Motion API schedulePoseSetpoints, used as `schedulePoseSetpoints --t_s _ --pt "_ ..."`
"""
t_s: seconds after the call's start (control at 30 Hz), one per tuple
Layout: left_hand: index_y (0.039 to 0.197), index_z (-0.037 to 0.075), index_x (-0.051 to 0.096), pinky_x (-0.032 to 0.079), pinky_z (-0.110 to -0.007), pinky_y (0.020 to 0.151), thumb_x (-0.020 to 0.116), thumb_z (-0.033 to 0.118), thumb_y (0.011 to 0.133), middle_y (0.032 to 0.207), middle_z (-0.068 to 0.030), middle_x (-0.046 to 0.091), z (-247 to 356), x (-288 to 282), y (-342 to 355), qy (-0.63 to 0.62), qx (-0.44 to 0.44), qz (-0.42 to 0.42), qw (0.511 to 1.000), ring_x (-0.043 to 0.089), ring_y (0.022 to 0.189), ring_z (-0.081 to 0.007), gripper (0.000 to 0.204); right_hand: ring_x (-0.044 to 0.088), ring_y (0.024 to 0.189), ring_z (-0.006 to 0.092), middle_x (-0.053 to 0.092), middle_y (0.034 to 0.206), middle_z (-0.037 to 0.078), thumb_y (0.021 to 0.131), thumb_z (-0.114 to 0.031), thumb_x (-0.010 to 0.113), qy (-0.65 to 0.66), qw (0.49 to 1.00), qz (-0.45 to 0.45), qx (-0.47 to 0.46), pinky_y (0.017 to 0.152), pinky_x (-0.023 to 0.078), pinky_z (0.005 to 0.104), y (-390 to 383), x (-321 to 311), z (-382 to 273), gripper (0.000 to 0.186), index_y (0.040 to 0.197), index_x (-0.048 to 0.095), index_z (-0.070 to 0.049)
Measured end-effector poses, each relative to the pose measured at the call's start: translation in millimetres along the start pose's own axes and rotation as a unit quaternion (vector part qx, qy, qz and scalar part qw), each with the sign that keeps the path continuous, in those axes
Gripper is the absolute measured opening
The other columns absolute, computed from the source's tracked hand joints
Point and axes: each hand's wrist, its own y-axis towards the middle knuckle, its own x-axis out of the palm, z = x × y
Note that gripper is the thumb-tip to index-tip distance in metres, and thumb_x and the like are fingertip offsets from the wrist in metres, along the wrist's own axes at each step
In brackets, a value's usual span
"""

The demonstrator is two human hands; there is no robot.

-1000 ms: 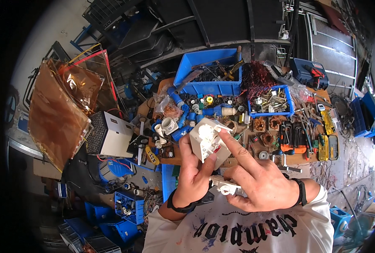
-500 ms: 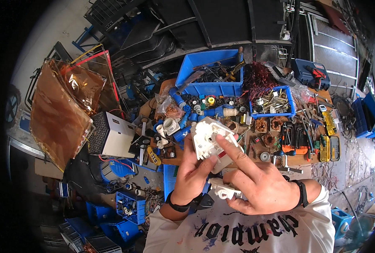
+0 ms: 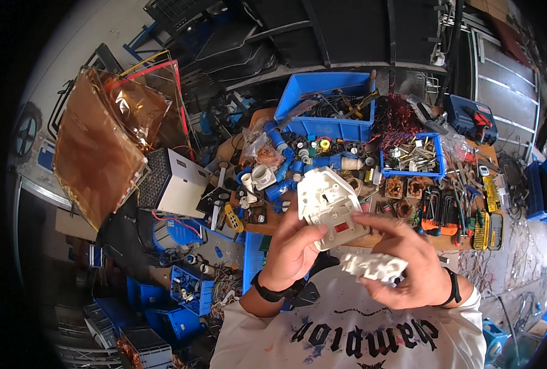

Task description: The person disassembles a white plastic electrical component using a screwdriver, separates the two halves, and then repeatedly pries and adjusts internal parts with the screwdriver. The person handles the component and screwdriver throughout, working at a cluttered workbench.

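In my left hand (image 3: 286,255) is an off-white plastic housing (image 3: 334,208), held by its left and lower edge with the thumb on top. Its hollow inside faces up, showing ribs, small posts, a dark slot and a red rectangle near the lower end. My right hand (image 3: 413,267) grips a smaller, lumpy white plastic part (image 3: 372,267) between thumb and curled fingers, just below and to the right of the housing. The right index finger stretches toward the housing's right edge; whether it touches cannot be made out.
Beyond my hands a cluttered workbench holds a large blue bin (image 3: 326,126) of tools, a blue tray (image 3: 412,157) of metal pieces, and blue and white pipe fittings (image 3: 262,177). Hex keys (image 3: 442,209) lie at right. Blue crates (image 3: 190,295) stand low at left.
My right hand has drawn back from the housing's upper inside toward the right, bringing the smaller white part along. More of the housing's inside and its red rectangle now show.
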Motion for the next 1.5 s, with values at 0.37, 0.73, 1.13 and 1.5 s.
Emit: schedulePoseSetpoints --t_s 0.37,0.73,1.13,1.5 --pt "0.135 -0.009 0.030 0.039 -0.046 0.103 0.045 0.005 0.082 0.129 -0.0240 0.048 4 -1 10 -0.132 -0.021 -0.052 0.990 0.047 0.121 -0.0406 0.057 0.058 0.096 0.0226 0.056 0.111 0.022 0.075 -0.009 0.070 0.174 0.960 0.188 0.110 0.082 0.046 0.0315 -33 0 30 0.037 0.102 0.049 0.004" --pt "0.136 -0.006 0.027 0.040 -0.046 0.103 0.041 0.005 0.086 0.130 -0.0223 0.048 -2 0 14 -0.083 -0.012 -0.031 0.996 0.047 0.121 -0.0412 0.053 0.057 0.091 0.0127 0.061 0.100 0.007 0.076 -0.006 0.071 0.236 0.922 0.169 0.255 0.083 0.044 0.0263 -49 10 43 0.043 0.113 0.052 0.001" --pt "0.137 -0.009 0.020 0.032 -0.048 0.106 0.048 0.007 0.071 0.133 -0.0236 0.042 -7 3 9 0.021 0.010 0.028 0.999 0.039 0.127 -0.0438 0.073 0.058 0.098 0.0116 0.062 0.105 0.005 0.081 -0.004 0.069 0.379 0.866 0.129 0.300 0.087 0.045 0.0274 -52 20 70 0.041 0.116 0.049 0.000" --pt "0.141 -0.007 0.014 0.028 -0.051 0.108 0.047 0.007 0.063 0.138 -0.0294 0.034 3 -23 7 0.011 -0.006 0.052 0.999 0.031 0.131 -0.0473 0.085 0.057 0.094 0.0134 0.057 0.114 0.007 0.081 -0.004 0.068 0.469 0.810 0.113 0.334 0.071 0.049 0.0250 -40 47 91 0.061 0.132 0.036 -0.001"
